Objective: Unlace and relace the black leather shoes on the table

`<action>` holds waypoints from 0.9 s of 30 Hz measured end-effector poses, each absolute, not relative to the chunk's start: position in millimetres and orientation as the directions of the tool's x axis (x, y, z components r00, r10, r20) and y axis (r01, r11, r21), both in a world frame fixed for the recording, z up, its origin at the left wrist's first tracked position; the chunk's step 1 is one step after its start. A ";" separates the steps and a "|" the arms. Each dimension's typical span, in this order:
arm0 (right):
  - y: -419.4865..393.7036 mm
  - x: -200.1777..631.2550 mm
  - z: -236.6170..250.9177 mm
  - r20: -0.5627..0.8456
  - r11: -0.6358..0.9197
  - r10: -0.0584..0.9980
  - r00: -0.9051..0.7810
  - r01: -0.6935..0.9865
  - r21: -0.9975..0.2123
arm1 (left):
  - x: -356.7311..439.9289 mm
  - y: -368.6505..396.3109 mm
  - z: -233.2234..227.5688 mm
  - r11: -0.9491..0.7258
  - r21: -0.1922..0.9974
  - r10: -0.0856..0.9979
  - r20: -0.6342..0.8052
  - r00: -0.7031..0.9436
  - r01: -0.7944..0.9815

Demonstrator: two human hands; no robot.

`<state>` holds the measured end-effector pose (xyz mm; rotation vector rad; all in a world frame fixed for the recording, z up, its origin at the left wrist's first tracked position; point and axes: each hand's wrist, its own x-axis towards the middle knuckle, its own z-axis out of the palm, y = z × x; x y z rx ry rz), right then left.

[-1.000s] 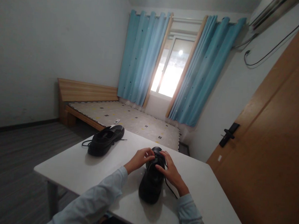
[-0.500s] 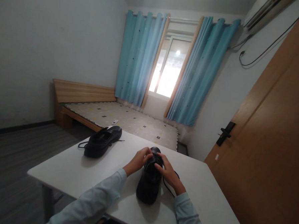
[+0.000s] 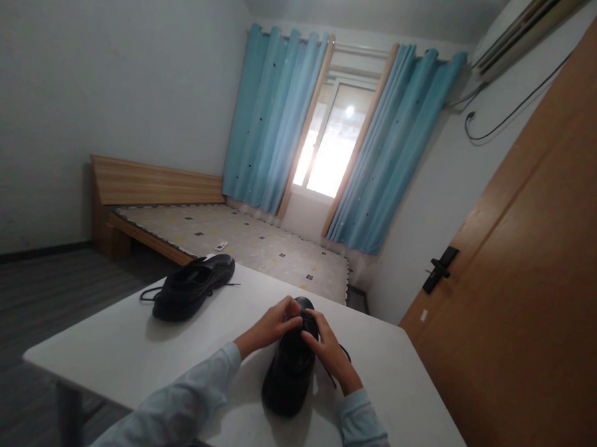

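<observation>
A black shoe (image 3: 290, 380) stands on the white table (image 3: 387, 381) in front of me, toe pointing away and heel toward me. My left hand (image 3: 284, 318) curls over its upper left side, with thumb and fingers closed near the lacing area. From the other side, my right hand (image 3: 323, 343) grips the upper right side, thumb toward the middle. Whether a bit of lace is pinched between the fingers is too dark to make out. A black shoelace (image 3: 346, 353) trails off the shoe beside my right wrist. Another black shoe (image 3: 182, 299) rests farther left, its laces loose.
Beyond the table is a bed (image 3: 257, 240) with a patterned mattress and a small white object (image 3: 220, 245) on it. A brown door (image 3: 519, 262) with a black handle (image 3: 441, 269) stands at the right. Blue curtains (image 3: 276, 122) frame the window.
The view has shifted slightly, so things sit a little farther left. Both hands stay at the shoe's upper part, with small finger movements. Less of the trailing lace shows by the right wrist.
</observation>
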<state>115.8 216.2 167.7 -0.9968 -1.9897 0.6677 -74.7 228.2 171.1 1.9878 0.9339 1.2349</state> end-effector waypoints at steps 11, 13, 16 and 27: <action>217.6 117.0 167.2 0.417 0.562 0.822 -0.388 0.430 -0.707 | -74.6 220.8 180.9 -0.596 0.792 0.796 0.559 0.232 0.133; 217.3 117.0 168.4 0.408 0.559 0.824 -0.392 0.450 -0.696 | -74.9 219.4 182.6 -0.599 0.782 0.799 0.570 0.191 0.172; 216.8 116.8 168.8 0.398 0.554 0.829 -0.393 0.469 -0.688 | -75.7 218.0 183.2 -0.614 0.768 0.790 0.597 0.141 0.183; 220.1 116.1 164.1 0.402 0.555 0.826 -0.396 0.443 -0.704 | -79.0 212.9 186.4 -0.629 0.741 0.775 0.623 0.107 0.236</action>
